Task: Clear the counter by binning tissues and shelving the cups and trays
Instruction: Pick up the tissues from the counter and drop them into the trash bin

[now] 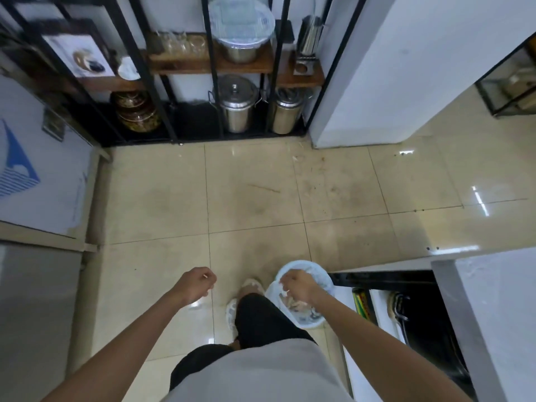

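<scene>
My right hand (300, 285) hangs over a light blue bin (314, 324) lined with a thin plastic bag, which stands on the floor beside my right foot. Its fingers are pinched on crumpled white tissue (282, 289), and more crumpled waste lies inside the bin. My left hand (197, 285) hovers over the floor tiles to the left of my feet, with its fingers curled shut. A tiny white speck shows at its fingers and a faint clear glint sits just under it; I cannot tell what either is. No cups or trays are near my hands.
A black metal shelf rack (214, 111) at the far wall holds steel pots (237, 103), glasses (179, 43) and stacked brown bowls (136, 111). A white counter (493, 314) with an open dark cabinet (420, 314) is at my right. An appliance (32, 314) stands at my left.
</scene>
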